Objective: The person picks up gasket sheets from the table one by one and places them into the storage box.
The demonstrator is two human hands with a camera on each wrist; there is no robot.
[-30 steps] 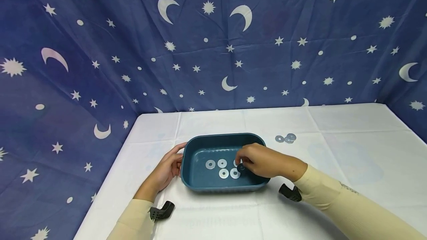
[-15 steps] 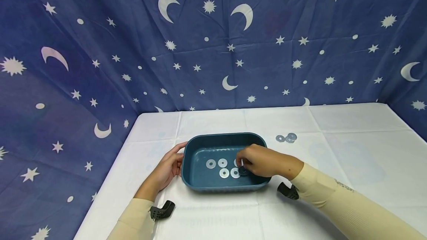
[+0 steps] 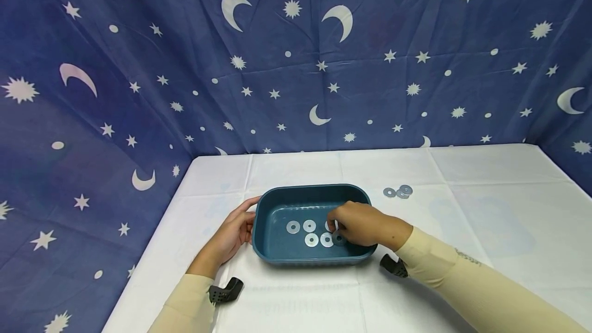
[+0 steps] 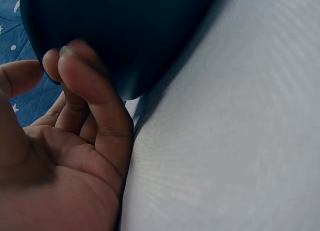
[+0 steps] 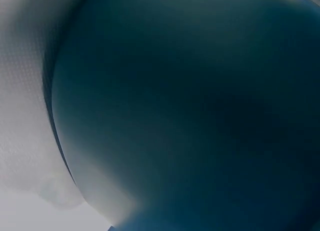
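Note:
A teal plastic tub (image 3: 314,262) stands on the white-covered table. My left hand (image 3: 233,233) holds its left end, thumb and index finger at the rim. In the left wrist view the other fingers (image 4: 92,86) are bent against the outer wall of the tub. Flat metal washers (image 3: 312,240) lie on the tub floor in two short rows. My right hand (image 3: 361,223) reaches into the right part, fingers pointing down and curled, pinching a shaded washer (image 3: 339,239) at the end of the front row. Those fingers partly cover a washer in the back row. The right wrist view shows mostly the dark tub wall (image 5: 175,116).
Three more washers (image 3: 399,192) lie on the table behind and right of the tub, two of them overlapping. A blue curtain (image 3: 277,66) with moons and stars hangs behind and at both sides. Black wrist mounts (image 3: 225,291) sit at both sleeves.
The shaded washer under my right hand has moved slightly down and toward the front row and now looks flatter and lighter. My right wrist has shifted a little left. My left hand stays put.

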